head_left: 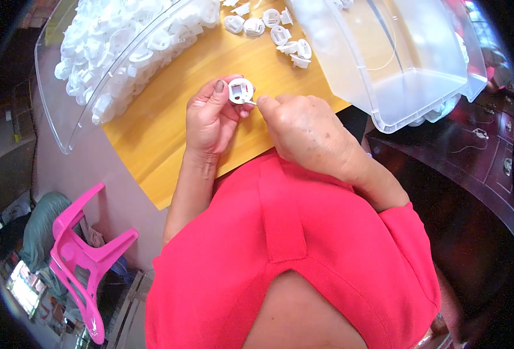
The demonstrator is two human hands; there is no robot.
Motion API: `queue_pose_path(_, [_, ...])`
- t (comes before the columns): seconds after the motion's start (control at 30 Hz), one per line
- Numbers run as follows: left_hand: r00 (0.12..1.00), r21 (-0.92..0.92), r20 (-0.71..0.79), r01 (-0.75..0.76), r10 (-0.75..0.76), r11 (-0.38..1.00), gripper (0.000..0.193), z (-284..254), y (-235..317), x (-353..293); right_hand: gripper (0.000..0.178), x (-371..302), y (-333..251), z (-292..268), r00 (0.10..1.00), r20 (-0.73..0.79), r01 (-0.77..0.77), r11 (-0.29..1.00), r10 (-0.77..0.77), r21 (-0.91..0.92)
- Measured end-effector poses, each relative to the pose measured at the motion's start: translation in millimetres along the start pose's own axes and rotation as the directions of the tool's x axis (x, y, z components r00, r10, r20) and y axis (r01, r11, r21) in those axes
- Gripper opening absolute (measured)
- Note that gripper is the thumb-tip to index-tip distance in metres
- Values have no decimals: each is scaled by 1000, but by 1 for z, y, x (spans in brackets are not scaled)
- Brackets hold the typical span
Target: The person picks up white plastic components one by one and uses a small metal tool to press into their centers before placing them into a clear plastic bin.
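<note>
Between the thumb and fingers of my left hand [213,113] is a small round white plastic part [240,87] with a square opening in its middle. My right hand [309,131] is closed around a thin metal-looking tool [250,102], whose tip meets the lower edge of that part. Most of the tool is hidden inside my right fist, so its kind does not show. Both hands are above the yellow wooden tabletop [158,151], close to its near edge.
Several similar white parts [254,27] lie loose at the table's far side. A clear bin [108,64] heaped with white pieces stands at the left. Another translucent bin [408,87] is at the right. A pink plastic chair [91,256] is on the floor at lower left.
</note>
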State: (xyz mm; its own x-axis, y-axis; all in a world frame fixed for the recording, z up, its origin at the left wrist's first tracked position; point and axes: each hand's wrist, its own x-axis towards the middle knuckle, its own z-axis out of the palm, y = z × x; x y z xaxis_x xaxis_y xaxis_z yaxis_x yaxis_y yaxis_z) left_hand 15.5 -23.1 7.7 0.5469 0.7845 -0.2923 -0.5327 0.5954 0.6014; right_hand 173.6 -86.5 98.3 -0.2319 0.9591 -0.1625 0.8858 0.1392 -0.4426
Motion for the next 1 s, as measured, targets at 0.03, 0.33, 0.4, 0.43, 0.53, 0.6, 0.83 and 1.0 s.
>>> queue_pose_path(0.03, [1000,-3,7,-4,4,1000,27,0,0,0,9,0,-1,-1,1000,7,-7,1000,7,8])
queue_pose_path(0.33, [995,152,-40,-85,92,985,24,5,9,-5,9,-4,0,0,1000,-15,-5,999,6,52])
queue_pose_path(0.4, [928,397,-14,-337,373,854,23,24,34,-21,9,-5,5,-1,999,-34,-12,997,14,73])
queue_pose_path(0.43, [806,481,97,-552,585,681,23,29,49,-25,9,-6,6,-1,997,-73,-5,994,13,108])
queue_pose_path(0.53, [425,651,385,-754,819,86,22,31,125,-30,12,-9,19,2,976,-209,-26,986,61,167])
queue_pose_path(0.6, [335,813,431,-547,838,-200,22,42,161,-30,13,-7,25,5,949,-302,-34,981,91,189])
queue_pose_path(0.83, [285,724,579,-611,764,-321,33,48,119,-18,52,7,34,23,839,-503,-157,977,209,145])
queue_pose_path(1.0, [629,714,682,-683,372,-153,28,65,21,32,51,-1,42,21,769,-611,-76,976,187,203])
